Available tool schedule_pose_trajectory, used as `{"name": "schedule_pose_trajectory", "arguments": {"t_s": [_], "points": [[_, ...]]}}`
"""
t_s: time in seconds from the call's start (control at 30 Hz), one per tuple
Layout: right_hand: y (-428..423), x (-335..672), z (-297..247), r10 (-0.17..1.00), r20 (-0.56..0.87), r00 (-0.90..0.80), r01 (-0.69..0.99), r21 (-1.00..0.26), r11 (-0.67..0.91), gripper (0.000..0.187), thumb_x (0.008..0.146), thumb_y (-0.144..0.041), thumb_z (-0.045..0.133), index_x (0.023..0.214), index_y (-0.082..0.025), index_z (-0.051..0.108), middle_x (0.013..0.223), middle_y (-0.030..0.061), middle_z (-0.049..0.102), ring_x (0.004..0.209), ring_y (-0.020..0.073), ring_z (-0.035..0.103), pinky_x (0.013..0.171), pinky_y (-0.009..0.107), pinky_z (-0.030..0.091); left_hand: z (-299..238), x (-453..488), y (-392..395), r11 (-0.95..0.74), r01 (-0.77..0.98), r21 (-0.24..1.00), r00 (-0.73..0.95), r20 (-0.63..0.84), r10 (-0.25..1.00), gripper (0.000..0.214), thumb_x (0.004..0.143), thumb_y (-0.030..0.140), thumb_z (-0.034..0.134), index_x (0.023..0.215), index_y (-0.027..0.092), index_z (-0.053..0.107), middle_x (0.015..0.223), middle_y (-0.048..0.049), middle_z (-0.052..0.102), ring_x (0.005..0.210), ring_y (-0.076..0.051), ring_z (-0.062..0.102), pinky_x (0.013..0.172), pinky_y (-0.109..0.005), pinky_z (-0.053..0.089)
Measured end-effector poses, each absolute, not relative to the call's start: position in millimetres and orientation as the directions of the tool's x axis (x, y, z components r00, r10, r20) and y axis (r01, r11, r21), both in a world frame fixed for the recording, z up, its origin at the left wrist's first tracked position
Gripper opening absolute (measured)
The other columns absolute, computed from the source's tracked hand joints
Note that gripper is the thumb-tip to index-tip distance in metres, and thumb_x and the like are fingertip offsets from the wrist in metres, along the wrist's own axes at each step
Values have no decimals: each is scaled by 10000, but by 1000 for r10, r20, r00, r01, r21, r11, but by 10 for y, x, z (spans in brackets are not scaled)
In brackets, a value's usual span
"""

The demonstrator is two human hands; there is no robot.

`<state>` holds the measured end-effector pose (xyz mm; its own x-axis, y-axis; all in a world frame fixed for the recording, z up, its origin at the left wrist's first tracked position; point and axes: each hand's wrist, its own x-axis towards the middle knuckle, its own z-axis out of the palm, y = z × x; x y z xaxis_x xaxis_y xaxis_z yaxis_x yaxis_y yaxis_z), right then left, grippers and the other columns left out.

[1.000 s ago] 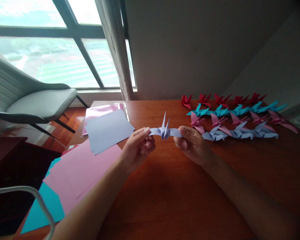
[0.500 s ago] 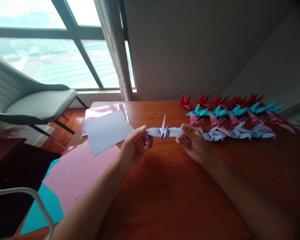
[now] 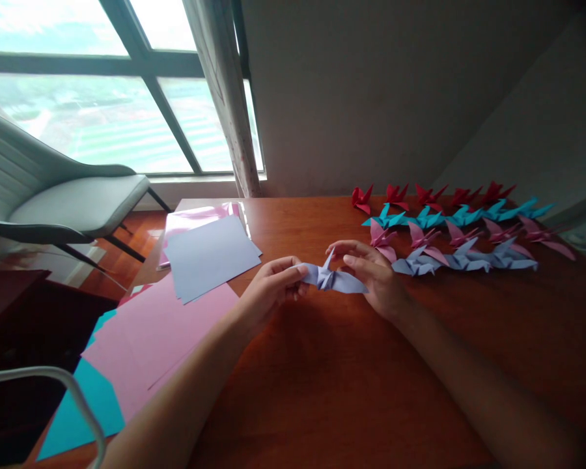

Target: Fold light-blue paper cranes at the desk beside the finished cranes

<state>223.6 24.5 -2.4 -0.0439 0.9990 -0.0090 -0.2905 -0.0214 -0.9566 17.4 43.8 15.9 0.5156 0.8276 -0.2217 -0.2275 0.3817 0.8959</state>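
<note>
Low over the wooden table (image 3: 351, 378) I hold a lavender paper crane (image 3: 332, 279) between both hands. My left hand (image 3: 272, 292) pinches its left wing tip, fingers closed. My right hand (image 3: 374, 270) is on the other side, thumb and fingertips curled around the crane's upright point and right wing. To the right lie rows of folded cranes: red (image 3: 422, 194), teal (image 3: 449, 215), pink (image 3: 461, 234) and lavender (image 3: 469, 260).
Flat paper sheets lie at the left: lavender (image 3: 208, 255), glossy pink (image 3: 195, 218), pale pink (image 3: 156, 332) and teal (image 3: 85, 410). A grey chair (image 3: 63, 195) stands by the window. A metal chair arm (image 3: 53, 384) curves at bottom left.
The crane was stretched by both wing tips above the table. Now it sits lower and tilted, and my right hand has shifted from the wing tip to the upright point.
</note>
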Motion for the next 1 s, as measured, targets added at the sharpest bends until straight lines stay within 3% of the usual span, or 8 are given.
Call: {"name": "schedule_pose_trajectory", "arguments": {"t_s": [0.2,0.43,0.53,0.63,0.73,0.8,0.9,1.0], "points": [[213,2195,-3,981,163,-102,-154,-977,146,79,815,-292,764,837,-221,738,910,30,690,880,170,627,791,303,502,114,173,461,406,-216,888,453,-278,847,303,770,367,780,720,145,580,656,7,580,581,-82,520,557,-194,375],[200,2186,8,980,142,-141,-101,-987,128,173,805,-307,785,957,-237,741,881,17,664,776,144,613,668,271,493,123,156,464,431,-193,881,467,-304,831,337,742,379,817,707,140,583,637,9,575,560,-73,522,534,-183,374],[207,2194,10,962,203,-181,-73,-979,193,103,812,-312,776,850,-222,747,870,22,651,804,150,603,704,286,492,127,145,475,452,-202,869,475,-317,821,341,743,400,818,723,138,600,661,-1,592,574,-77,534,529,-180,382],[227,2190,6,965,214,-152,-59,-977,207,108,785,-312,795,780,-223,735,829,13,656,806,155,604,728,294,496,107,140,504,432,-272,860,385,-314,868,312,774,416,785,870,143,668,803,-29,660,639,-86,576,557,-180,406],[246,2176,-16,983,177,-49,-67,-982,174,129,747,-313,822,765,-232,723,800,-3,669,775,146,609,717,286,503,93,148,513,305,-264,915,184,-263,947,318,801,419,756,975,159,697,949,-54,697,688,-87,586,575,-184,409],[255,2169,-43,987,160,22,-67,-985,161,150,724,-321,837,762,-234,720,786,-9,678,761,146,612,713,287,508,102,164,494,159,-200,967,89,-144,986,289,815,417,744,944,160,708,896,-36,682,662,-81,552,559,-190,391],[262,2164,-88,985,145,91,-57,-987,151,169,707,-328,849,781,-236,729,801,-4,702,777,152,628,734,295,515,138,199,439,-22,-92,996,82,29,996,256,828,409,735,909,166,721,765,2,622,611,-82,494,546,-207,378],[263,2162,-117,984,132,120,-53,-989,139,186,697,-335,854,786,-232,729,817,2,716,793,159,641,753,302,522,158,235,394,-107,-15,994,131,108,985,244,827,399,741,894,165,724,735,-1,632,603,-90,483,542,-216,371]]}}
